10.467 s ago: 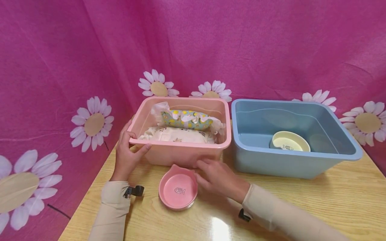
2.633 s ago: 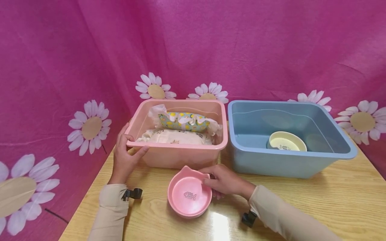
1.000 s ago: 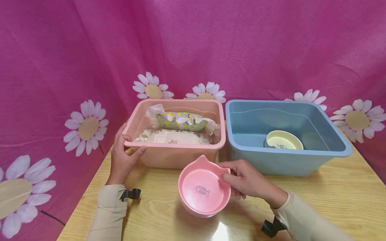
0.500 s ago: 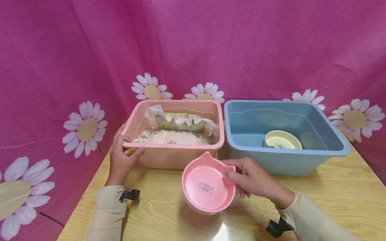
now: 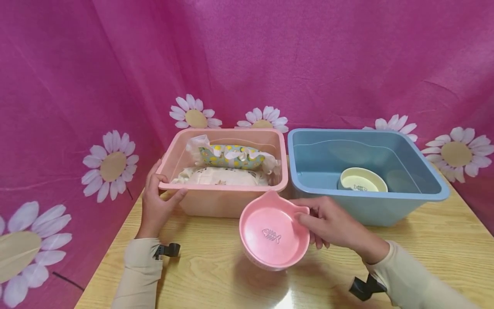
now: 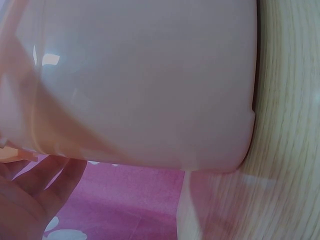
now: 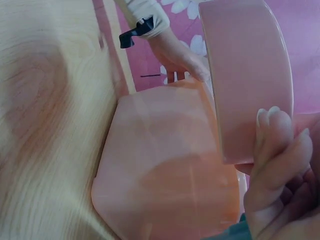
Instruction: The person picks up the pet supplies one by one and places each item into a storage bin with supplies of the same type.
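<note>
My right hand [image 5: 333, 221] pinches the cat-eared rim of a pink pet bowl [image 5: 266, 242], thumb inside and fingers underneath. A fish-bone drawing marks its bottom. The bowl is tilted and raised off the table, with its shadow below; the right wrist view shows the underside of the bowl [image 7: 250, 75]. My left hand [image 5: 156, 201] grips the front left corner of a pink tub [image 5: 224, 201], its thumb along the front and fingers at the left side. Inside that tub lie a yellow-and-teal patterned frilled bundle [image 5: 231, 158] and a cream printed cloth bundle [image 5: 224, 177].
A blue tub [image 5: 347, 206] stands right beside the pink one, holding a cream fish-bone bowl [image 5: 364, 178]. Both tubs are on a wooden table [image 5: 200, 274]. A magenta curtain [image 5: 308, 64] with white daisies hangs behind and to the left.
The pink bowl, first on the table beside the right hand, has been taken by its rim and lifted. It moved right and slightly toward the tubs. The left hand stays on the tub.
</note>
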`<state>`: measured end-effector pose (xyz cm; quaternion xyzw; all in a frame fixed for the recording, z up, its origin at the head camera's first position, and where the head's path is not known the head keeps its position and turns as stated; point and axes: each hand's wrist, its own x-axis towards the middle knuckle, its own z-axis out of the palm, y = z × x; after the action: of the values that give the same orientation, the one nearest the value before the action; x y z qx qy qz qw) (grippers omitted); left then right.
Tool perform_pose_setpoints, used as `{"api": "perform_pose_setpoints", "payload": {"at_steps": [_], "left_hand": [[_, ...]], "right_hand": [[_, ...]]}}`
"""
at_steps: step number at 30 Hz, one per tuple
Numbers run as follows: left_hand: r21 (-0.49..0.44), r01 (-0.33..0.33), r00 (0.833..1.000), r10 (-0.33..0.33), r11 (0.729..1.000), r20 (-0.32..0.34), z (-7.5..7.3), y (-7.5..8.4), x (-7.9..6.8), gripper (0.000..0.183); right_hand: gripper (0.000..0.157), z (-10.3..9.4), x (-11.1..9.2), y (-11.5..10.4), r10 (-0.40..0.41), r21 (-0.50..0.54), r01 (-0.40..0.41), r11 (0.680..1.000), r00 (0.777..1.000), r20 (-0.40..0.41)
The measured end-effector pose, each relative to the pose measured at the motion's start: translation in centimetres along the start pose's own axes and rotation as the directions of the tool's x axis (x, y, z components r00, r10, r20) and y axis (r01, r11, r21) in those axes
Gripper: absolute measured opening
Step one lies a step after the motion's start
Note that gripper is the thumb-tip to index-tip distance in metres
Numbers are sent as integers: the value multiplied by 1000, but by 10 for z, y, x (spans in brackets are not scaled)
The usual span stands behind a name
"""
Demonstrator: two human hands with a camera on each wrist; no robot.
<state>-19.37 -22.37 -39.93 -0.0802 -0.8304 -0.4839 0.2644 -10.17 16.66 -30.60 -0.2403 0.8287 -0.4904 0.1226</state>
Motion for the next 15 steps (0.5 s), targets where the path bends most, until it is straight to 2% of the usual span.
{"api": "perform_pose_setpoints", "payload": {"at_steps": [6, 10, 13, 15], "left_hand": [[-9, -17, 1000, 17, 1000, -7, 1, -1, 0, 46], [6, -27, 1000, 27, 1000, -12, 1, 0, 1, 47], [20, -22, 1000, 22, 1000, -12, -1, 5, 0, 47], [14, -19, 1000, 20, 1000, -10, -2, 14, -1, 46]], "right_hand": [[33, -10, -1, 14, 40, -13, -40, 999, 999, -13], [31, -17, -2, 20, 28, -20, -29, 999, 998, -49], [31, -21, -3, 21, 9, -27, -11, 1000, 996, -86], [31, -24, -4, 20, 15, -26, -18, 999, 994, -110]]}}
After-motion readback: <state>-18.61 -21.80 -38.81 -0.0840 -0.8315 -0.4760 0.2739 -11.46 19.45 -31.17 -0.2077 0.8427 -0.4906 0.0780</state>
